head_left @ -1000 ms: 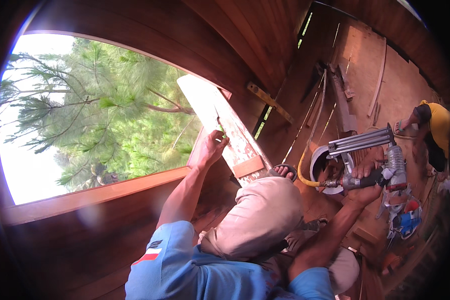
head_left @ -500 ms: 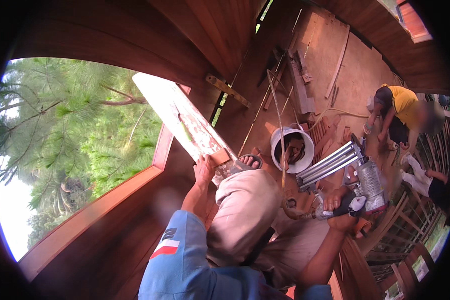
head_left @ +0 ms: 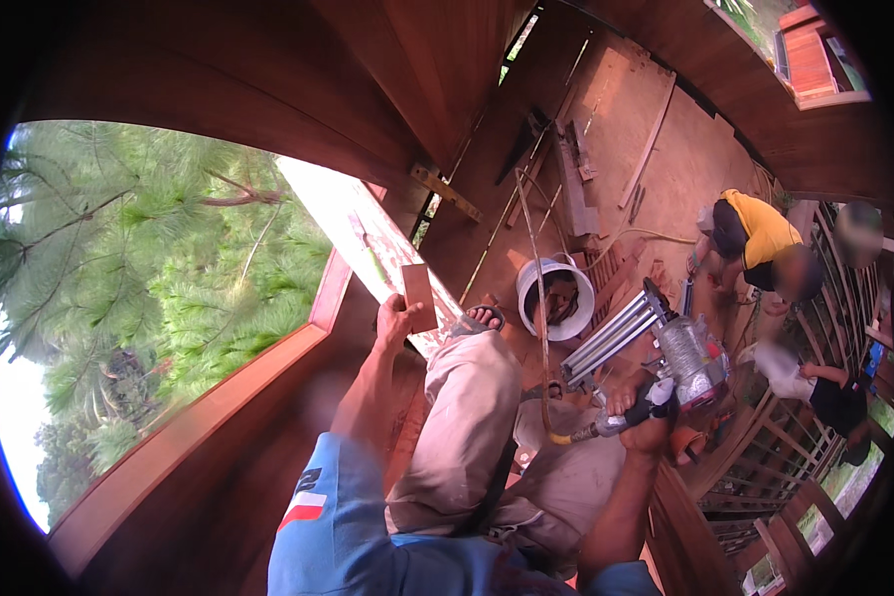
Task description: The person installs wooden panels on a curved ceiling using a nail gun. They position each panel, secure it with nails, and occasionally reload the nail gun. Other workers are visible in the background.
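Note:
My left hand (head_left: 395,316) grips a small reddish wooden block (head_left: 415,286), held tilted over a long weathered, white-flecked plank (head_left: 330,209) at the window opening. A green object lies on the plank beside the block. My right hand (head_left: 646,427) is closed around the handle of a silver pneumatic nail gun (head_left: 687,348), whose long magazine points up-left and whose hose (head_left: 551,427) runs from the handle. My knee is bent near the plank, with my sandalled foot (head_left: 483,318) beside its lower end.
A white bucket (head_left: 581,298) of wood scraps, offcuts (head_left: 576,179) and a yellow bar (head_left: 447,194) lie beyond. A person in yellow (head_left: 765,228) crouches at right, another in dark clothing (head_left: 829,402) below. Wooden walls (head_left: 219,50) and slatted railings surround me; trees show through the opening.
My left hand has moved from higher on the plank down to the block and has lifted and turned it. The nail gun has shifted left and down in view. The person in yellow bends lower.

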Tool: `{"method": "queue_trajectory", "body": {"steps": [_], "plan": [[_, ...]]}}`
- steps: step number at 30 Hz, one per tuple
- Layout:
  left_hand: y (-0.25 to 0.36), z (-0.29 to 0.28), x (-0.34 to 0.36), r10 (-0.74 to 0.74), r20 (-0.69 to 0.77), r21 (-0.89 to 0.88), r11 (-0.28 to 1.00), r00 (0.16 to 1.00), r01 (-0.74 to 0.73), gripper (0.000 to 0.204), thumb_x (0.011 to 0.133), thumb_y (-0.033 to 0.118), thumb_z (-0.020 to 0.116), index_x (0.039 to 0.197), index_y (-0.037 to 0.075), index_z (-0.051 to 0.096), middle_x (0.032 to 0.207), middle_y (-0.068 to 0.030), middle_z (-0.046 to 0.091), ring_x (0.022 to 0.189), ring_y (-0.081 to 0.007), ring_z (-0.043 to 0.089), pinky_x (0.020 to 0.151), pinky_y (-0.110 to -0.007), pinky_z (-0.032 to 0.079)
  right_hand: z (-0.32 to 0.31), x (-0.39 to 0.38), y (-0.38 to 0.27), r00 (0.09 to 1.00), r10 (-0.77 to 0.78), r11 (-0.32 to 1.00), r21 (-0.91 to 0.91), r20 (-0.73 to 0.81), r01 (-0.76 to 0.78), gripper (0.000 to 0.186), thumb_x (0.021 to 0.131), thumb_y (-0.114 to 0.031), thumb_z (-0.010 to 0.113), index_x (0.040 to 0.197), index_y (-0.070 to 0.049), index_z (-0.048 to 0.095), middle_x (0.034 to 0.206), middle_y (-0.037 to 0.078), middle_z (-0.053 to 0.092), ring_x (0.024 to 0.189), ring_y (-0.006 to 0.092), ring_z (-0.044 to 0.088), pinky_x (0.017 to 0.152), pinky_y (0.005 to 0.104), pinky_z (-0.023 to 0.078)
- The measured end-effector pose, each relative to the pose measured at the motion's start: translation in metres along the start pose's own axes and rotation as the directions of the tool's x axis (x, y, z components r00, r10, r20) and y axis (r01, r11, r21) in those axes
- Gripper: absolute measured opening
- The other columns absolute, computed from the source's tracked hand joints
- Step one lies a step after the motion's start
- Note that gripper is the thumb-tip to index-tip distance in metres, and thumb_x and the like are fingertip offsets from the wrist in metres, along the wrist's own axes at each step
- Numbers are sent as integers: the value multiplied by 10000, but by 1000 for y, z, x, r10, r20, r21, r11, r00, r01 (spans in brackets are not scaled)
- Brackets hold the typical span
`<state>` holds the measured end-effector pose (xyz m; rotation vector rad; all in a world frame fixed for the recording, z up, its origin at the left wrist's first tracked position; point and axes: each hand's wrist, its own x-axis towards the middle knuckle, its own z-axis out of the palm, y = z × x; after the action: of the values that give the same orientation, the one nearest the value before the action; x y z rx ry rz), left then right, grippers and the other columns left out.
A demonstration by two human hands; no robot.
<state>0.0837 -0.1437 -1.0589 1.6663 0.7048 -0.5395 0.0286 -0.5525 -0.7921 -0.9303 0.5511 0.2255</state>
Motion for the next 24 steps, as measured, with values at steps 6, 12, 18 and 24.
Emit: {"method": "queue_trajectory", "body": {"steps": [6,12,18,24], "plan": [[196,-61,-125,86,56,-355,933,995,-60,223,868,170,739,1017,47,628,864,-14,662,662,-74,569,545,-227,452,85,-43,-63,999,41,992,-120,34,-37,402,915,-401,636,838,-39,479,660,48,466,562,153,485,560,316,450],[361,-116,-284,358,-30,-212,910,933,-356,185,879,108,705,1026,19,638,909,-25,672,764,-97,609,643,-260,494,143,-91,-102,973,135,970,-227,189,-90,231,904,-213,653,934,-54,488,701,37,526,589,141,551,550,295,466],[507,-175,-458,640,-234,330,760,732,-560,143,817,88,700,943,31,665,860,-65,665,783,-115,647,675,-274,527,235,-135,-163,964,122,885,-466,235,1,230,896,-237,679,905,-51,544,642,21,549,532,118,554,500,283,443],[567,-215,-642,770,-542,311,556,337,-771,97,873,30,685,964,26,649,887,-52,654,770,-106,641,640,-260,531,262,-131,-184,889,201,840,-540,412,61,230,895,-239,681,895,-50,551,632,18,548,526,115,552,494,283,439]]}}
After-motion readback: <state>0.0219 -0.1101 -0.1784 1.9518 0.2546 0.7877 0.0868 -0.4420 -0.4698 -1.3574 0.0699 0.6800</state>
